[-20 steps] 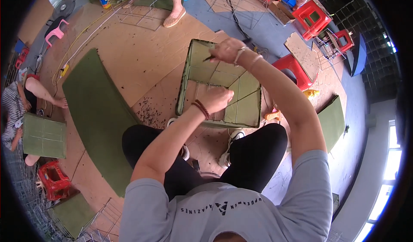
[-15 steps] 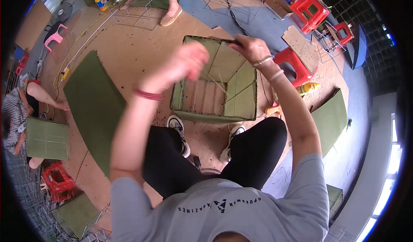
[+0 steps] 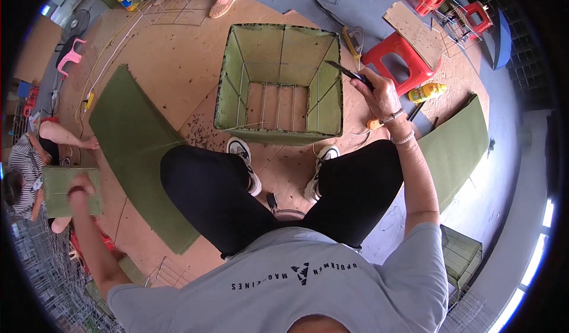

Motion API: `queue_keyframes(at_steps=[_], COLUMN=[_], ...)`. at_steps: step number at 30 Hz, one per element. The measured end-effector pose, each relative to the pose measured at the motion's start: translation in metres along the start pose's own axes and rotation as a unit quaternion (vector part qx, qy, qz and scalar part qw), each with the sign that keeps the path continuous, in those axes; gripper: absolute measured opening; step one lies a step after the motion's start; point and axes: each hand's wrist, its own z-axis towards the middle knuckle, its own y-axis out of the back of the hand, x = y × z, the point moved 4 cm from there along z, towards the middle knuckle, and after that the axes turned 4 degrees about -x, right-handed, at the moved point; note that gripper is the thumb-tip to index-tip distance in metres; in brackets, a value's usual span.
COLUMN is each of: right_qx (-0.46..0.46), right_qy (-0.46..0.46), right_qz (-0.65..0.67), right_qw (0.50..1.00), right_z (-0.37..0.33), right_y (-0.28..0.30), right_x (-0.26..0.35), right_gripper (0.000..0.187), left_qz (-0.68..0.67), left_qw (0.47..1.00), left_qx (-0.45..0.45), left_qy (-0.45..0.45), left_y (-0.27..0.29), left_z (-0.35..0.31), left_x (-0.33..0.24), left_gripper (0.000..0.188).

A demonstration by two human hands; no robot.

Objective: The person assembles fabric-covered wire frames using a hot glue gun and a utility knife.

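Note:
A box-shaped wire frame (image 3: 278, 136), lined with green sheeting and dark along its rim, stands on the floor in front of my feet. Beyond its right side, my right hand (image 3: 382, 96) grips a utility knife (image 3: 349, 74), its dark blade pointing up and left toward the rim. My left hand (image 3: 81, 185) is far out to the left, blurred and apparently curled closed; what it holds, if anything, I cannot make out. A thin pale strand (image 3: 255, 124) crosses the frame's near left side and seems to run leftward.
Green sheets lie to the left (image 3: 133, 155) and right (image 3: 453, 155). A red stool (image 3: 394, 60) carrying a board and a yellow bottle (image 3: 427, 92) are at right. A person (image 3: 26, 167) sits at far left beside a green panel (image 3: 56, 199). Dark scraps (image 3: 207, 128) litter the floor.
My left hand has swung from above the frame to the far left. The right hand has left the rim, moving right and nearer, and the knife now shows. My view has shifted.

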Motion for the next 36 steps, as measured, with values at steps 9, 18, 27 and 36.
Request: queue_keyframes(at_steps=[9,18,27,36], right_qx=[0.065,0.16,0.26,0.336], right_qy=[0.136,0.132,0.125,0.136], right_qz=[-0.012,-0.022,-0.01,-0.064], right_qw=[0.989,0.978,0.957,0.93], right_z=[-0.004,-0.008,-0.005,-0.015], right_y=[-0.02,-0.014,-0.047,-0.07], right_x=[0.037,0.05,0.065,0.085], right_gripper=[0.032,0.026,0.028,0.02], left_qz=[-0.412,-0.44,-0.567,-0.537], left_qw=[0.895,0.726,0.661,0.744], left_qx=[-0.078,0.339,0.38,0.148], left_qy=[-0.151,-0.407,-0.313,-0.369], left_y=[0.166,0.122,0.108,0.103], left_z=[0.146,0.204,0.226,0.226], left_x=[-0.242,-0.403,-0.403,-0.405], left_gripper=[0.023,0.034,0.024,0.024])
